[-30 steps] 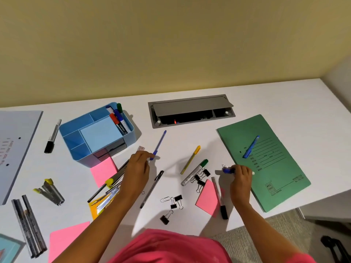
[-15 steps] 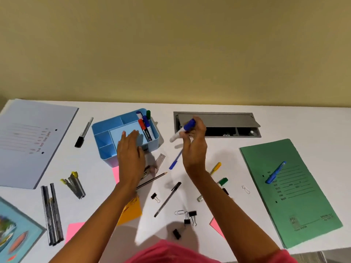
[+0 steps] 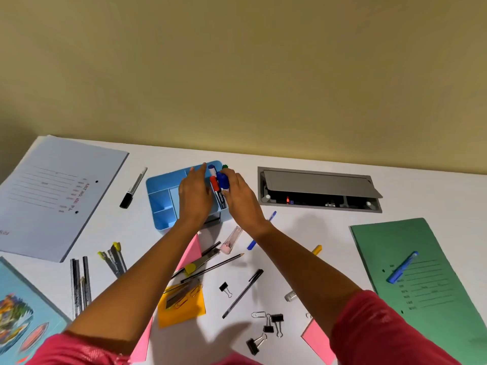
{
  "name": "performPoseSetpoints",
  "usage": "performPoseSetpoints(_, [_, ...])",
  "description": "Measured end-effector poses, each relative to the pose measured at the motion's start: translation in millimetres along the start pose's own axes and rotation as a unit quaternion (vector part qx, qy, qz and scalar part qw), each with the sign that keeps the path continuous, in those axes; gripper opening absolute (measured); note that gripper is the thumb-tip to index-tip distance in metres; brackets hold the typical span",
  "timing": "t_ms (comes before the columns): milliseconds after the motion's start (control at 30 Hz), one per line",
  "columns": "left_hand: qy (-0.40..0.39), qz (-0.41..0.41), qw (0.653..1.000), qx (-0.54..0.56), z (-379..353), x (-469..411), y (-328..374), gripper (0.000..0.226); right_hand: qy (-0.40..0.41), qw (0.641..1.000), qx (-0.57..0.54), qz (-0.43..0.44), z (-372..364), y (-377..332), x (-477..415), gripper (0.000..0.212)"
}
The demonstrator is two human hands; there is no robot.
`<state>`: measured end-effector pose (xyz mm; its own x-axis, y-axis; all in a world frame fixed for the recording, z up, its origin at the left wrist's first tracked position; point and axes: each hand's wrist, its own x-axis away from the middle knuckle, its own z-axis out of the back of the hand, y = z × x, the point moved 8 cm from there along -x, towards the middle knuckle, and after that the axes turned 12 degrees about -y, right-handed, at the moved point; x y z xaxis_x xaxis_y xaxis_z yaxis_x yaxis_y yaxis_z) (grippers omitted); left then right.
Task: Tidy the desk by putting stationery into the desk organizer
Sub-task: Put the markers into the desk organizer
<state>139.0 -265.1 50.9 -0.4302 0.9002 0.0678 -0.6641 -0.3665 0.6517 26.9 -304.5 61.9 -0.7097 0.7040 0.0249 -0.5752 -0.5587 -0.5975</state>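
A green folder (image 3: 427, 285) lies beside the grey cable hatch (image 3: 320, 189).

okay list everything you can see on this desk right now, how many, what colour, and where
desk organizer: one, light blue, centre back
markers in organizer: about four, red, blue, green caps
blue-capped marker: one, in right hand
black marker: one, left of organizer
folders: grey left, green right
blue pen: one, on green folder
sticky pads: pink, orange, centre front
binder clips: about four, black, front
cable tray: one, grey, back right
left hand: on organizer
right hand: gripping marker
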Motion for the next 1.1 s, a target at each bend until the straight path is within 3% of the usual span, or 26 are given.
performPoseSetpoints(200, [-0.010,-0.017,0.999,0.035,-5.8,-6.4,5.7,0.045,0.017,1.000,0.021,-0.014,-4.3,4.0,-10.2,0.046])
performPoseSetpoints(333, [0.004,-0.034,0.998,0.044,-2.6,0.9,14.0,0.038,0.033,0.998,0.041,-0.039,-6.6,7.3,-9.5,0.053])
performPoseSetpoints(500, [0.012,-0.059,0.997,0.051,-3.0,2.6,15.8,0.030,0.037,0.999,-0.015,-0.032,-5.6,10.7,-6.4,0.051])
performPoseSetpoints(700, [-0.022,-0.024,0.996,0.083,-6.1,11.9,25.3,0.048,0.083,0.994,-0.050,-0.040,18.3,28.9,10.5,0.045])
performPoseSetpoints(800, [-0.065,0.019,0.991,0.112,-6.9,12.6,28.3,0.054,0.100,0.989,-0.067,-0.084,36.2,58.3,34.7,0.038])
performPoseSetpoints(900, [-0.072,0.030,0.988,0.136,-6.8,13.7,27.7,0.056,0.208,0.971,-0.049,-0.108,70.0,94.4,84.9,0.028])
performPoseSetpoints(1000, [-0.022,-0.029,0.996,0.085,1.7,26.9,33.9,0.061,0.268,0.947,0.023,-0.173,93.3,148.8,142.6,0.027])
performPoseSetpoints(1100, [0.002,-0.099,0.995,0.000,-6.1,41.4,34.8,0.063,0.286,0.909,0.024,-0.303,108.1,211.0,201.9,0.026])
